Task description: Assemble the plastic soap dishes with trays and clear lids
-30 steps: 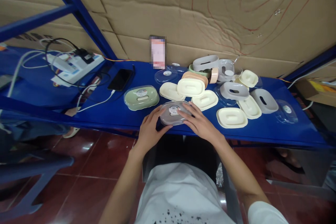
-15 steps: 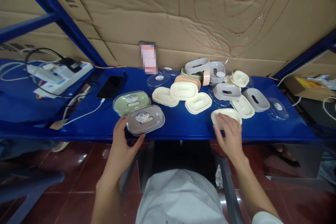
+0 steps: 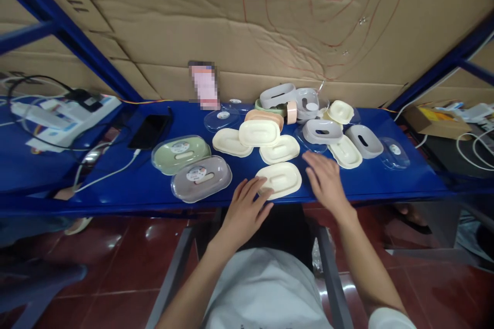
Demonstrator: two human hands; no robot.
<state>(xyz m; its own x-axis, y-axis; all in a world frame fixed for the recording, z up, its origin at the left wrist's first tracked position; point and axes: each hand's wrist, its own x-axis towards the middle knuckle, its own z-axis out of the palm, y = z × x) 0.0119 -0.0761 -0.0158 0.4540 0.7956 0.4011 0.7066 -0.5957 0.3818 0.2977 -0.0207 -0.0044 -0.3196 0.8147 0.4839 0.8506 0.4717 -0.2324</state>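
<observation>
A cream oval soap-dish base (image 3: 283,179) lies near the front edge of the blue table. My left hand (image 3: 247,208) is at its left end, fingers apart and their tips over the rim. My right hand (image 3: 326,180) is open to the right of that base, apart from it, with fingers stretched toward a grey oval frame (image 3: 322,132). Left of my left hand sit a grey soap box with a clear lid (image 3: 201,180) and a green one (image 3: 181,154). Behind the front base are more cream bases (image 3: 259,132).
A propped phone (image 3: 204,85) stands against the cardboard. At left are a dark phone (image 3: 150,131) on a white cable and a power strip (image 3: 77,123). Grey frames (image 3: 278,95), a peach part (image 3: 292,112) and clear lids (image 3: 393,153) lie at the back and right.
The cream base has moved left from under my right hand toward the middle. My left hand has left the lidded grey box and moved right to the base. My right hand is now off it.
</observation>
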